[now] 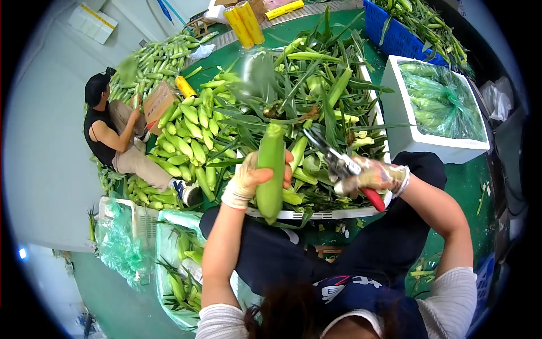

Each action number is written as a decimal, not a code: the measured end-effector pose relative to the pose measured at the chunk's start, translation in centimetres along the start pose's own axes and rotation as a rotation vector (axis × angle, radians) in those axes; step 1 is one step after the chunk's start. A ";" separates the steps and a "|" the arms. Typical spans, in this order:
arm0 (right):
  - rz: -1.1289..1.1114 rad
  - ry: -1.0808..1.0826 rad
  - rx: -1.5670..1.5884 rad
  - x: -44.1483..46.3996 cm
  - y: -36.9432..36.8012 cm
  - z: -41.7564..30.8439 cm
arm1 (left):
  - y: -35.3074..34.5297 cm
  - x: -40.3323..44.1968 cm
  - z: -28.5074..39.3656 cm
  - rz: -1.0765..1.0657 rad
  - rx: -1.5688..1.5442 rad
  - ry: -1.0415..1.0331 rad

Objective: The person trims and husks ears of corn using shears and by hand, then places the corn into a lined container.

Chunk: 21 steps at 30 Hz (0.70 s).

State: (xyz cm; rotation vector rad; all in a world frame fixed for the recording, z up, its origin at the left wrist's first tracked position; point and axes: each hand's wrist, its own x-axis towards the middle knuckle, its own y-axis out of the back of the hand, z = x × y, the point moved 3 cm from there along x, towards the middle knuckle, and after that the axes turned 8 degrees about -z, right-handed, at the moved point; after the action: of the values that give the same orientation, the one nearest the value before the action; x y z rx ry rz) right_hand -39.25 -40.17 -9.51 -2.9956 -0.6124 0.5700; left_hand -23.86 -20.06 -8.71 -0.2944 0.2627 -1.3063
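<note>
My left hand [248, 176], in a pale glove with bare fingertips, is wrapped round an ear of corn [271, 175] in its green husk, held upright with its cut end up. To the right, my right hand [367, 176], in a patterned glove, grips pruning shears [339, 161] with a red handle. The blades point up and left and stand apart from the ear. Beneath both hands lies a white crate [339, 214] heaped with leaves and husks [316, 85].
Husked ears [189, 135] are piled at the left. Beyond them a person [113, 124] sits beside a cardboard box [158, 106]. A foam box [446, 148] of bagged corn and a blue basket [395, 35] stand right. A green-lined container [164, 226] stands lower left.
</note>
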 end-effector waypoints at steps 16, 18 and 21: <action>0.300 0.221 0.635 3.0 -2.1 0.9 | 6.5 -5.5 -0.3 0.458 -0.297 -0.216; 0.376 0.243 0.524 2.7 -1.0 1.4 | 15.6 -7.5 -0.3 0.687 -0.627 -0.415; 0.355 0.132 0.396 2.3 0.5 3.5 | 29.1 -10.3 -0.5 1.061 -0.511 -0.548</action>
State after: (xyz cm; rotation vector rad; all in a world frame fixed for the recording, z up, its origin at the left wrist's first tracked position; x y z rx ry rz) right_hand -38.41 -39.88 -13.64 -2.7362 0.0452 0.4366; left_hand -0.26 -3.27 -19.36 -0.7965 0.2255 -0.0697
